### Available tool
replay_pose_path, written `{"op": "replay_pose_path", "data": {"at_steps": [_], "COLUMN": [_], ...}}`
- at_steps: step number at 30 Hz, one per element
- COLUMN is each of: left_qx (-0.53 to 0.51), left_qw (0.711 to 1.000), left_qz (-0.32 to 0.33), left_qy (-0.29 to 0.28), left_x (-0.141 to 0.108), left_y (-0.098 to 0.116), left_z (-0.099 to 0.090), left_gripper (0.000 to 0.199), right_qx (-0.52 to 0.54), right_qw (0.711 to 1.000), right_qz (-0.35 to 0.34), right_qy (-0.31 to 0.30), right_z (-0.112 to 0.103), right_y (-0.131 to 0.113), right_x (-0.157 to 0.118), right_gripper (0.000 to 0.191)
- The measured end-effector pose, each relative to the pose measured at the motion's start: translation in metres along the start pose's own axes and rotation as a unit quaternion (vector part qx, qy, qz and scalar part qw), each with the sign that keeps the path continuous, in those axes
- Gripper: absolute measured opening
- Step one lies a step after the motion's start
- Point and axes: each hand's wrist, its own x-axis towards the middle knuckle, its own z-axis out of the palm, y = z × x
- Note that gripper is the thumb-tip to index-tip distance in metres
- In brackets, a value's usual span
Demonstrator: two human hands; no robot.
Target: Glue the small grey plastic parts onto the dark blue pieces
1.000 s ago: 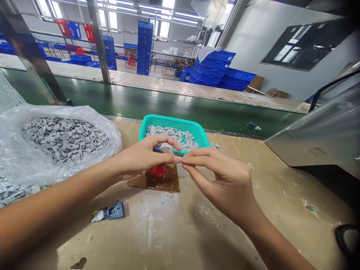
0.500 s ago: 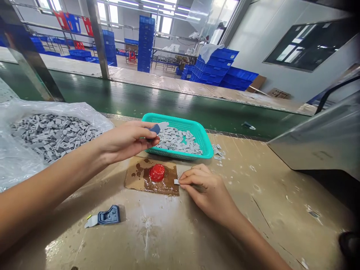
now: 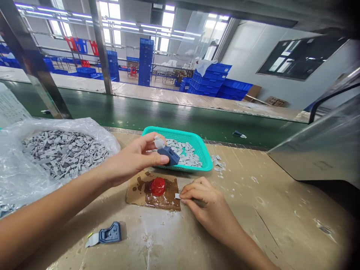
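Note:
My left hand (image 3: 137, 155) is closed on a dark blue plastic part (image 3: 170, 155) with a pale grey tab, held over the front of the green basket (image 3: 207, 159). Between the thumb and fingers of my right hand (image 3: 206, 198) a small pale grey piece (image 3: 177, 195) is pinched, at the right edge of a wet piece of cardboard (image 3: 134, 198). On that cardboard sits a red, wet-looking round object (image 3: 158, 186). A similar dark blue part (image 3: 110, 233) with a pale tab lies on the table at the lower left.
Flat pale grey pieces fill the basket, and several lie loose (image 3: 218, 163) beside it. A clear plastic bag (image 3: 17, 161) of grey parts stands at left. Behind runs a green conveyor belt (image 3: 174, 118) carrying another blue part (image 3: 239, 134). A metal panel (image 3: 317, 150) rises at right.
My left hand has turned the blue part over, so its other side and tab now show. My right hand keeps its pinch by the cardboard. The whole view has shifted, with things lower in it.

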Motion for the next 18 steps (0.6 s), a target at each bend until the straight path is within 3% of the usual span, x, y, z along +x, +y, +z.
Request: {"op": "replay_pose_path", "data": {"at_steps": [5, 12, 18], "left_qx": [0.01, 0.068, 0.038], "left_qw": [0.998, 0.996, 0.997], "left_qz": [-0.054, -0.043, -0.056], "left_qy": [0.007, 0.024, 0.049], "left_x": [-0.001, 0.001, 0.005], "left_y": [-0.003, -0.005, -0.006], "left_z": [0.002, 0.011, 0.012], "left_gripper": [0.035, 0.021, 0.02], "right_qx": [0.017, 0.186, 0.253], "right_qw": [1.0, 0.971, 0.958], "right_qz": [-0.012, 0.021, 0.041], "right_qy": [0.017, 0.146, 0.124], "right_z": [-0.005, -0.048, -0.049], "right_y": [-0.001, -0.031, -0.046], "right_x": [0.001, 0.024, 0.052], "right_gripper": [0.019, 0.007, 0.005]}}
